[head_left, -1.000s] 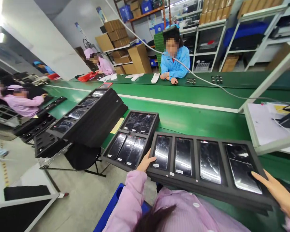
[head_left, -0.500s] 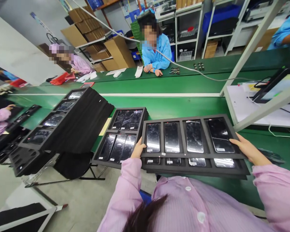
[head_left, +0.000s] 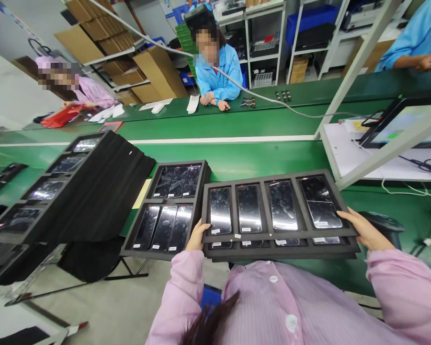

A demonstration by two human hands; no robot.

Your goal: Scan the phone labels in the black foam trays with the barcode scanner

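Observation:
A black foam tray (head_left: 266,183) with several smartphones (head_left: 249,209) in its slots is held level between my two hands. My left hand (head_left: 197,235) grips its left end, thumb on the rim. At the right end my right hand (head_left: 359,227) is closed round the edge, its thumb over the rim near the last phone. Under it lies another foam tray (head_left: 309,250), whose phones show along the near side; whether my fingers touch that lower tray is hidden. Left of my left hand sits a third foam tray (head_left: 165,200) with two rows of phones.
A tall stack of black foam trays (head_left: 93,191) stands at left, above a black stool (head_left: 89,261). Across the green bench (head_left: 237,155) a person in blue (head_left: 221,72) leans on the far counter. At right are a white frame post (head_left: 359,72), a monitor (head_left: 405,122) and cables.
The view has turned a little right, so most things sit further left. The held tray has come down slightly nearer the tray below, with less of the lower phones showing.

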